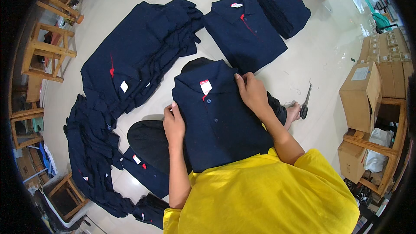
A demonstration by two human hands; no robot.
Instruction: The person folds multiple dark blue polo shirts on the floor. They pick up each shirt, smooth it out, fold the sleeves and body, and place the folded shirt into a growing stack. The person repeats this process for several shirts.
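A folded navy polo shirt (234, 126) lies across my lap, its collar pointing away from me. It has a white and red label (205, 87) inside the neck, dark buttons and a bit of red trim at the placket. My left hand (174, 124) grips its left edge, thumb on top and fingers partly hidden. At the upper right, by the shoulder, my right hand (253, 92) pinches the cloth between thumb and fingers. Just beyond it lies another folded navy polo shirt (243, 32) with red placket trim, flat on the floor.
A spread pile of navy shirts (136, 45) curves around the left, joining a crumpled heap (94, 156). Folded shirts (279, 6) are stacked at the top right. Black-handled scissors (305, 105) lie beside my foot. Cardboard boxes (359, 96) and wooden stools (48, 52) stand along the sides.
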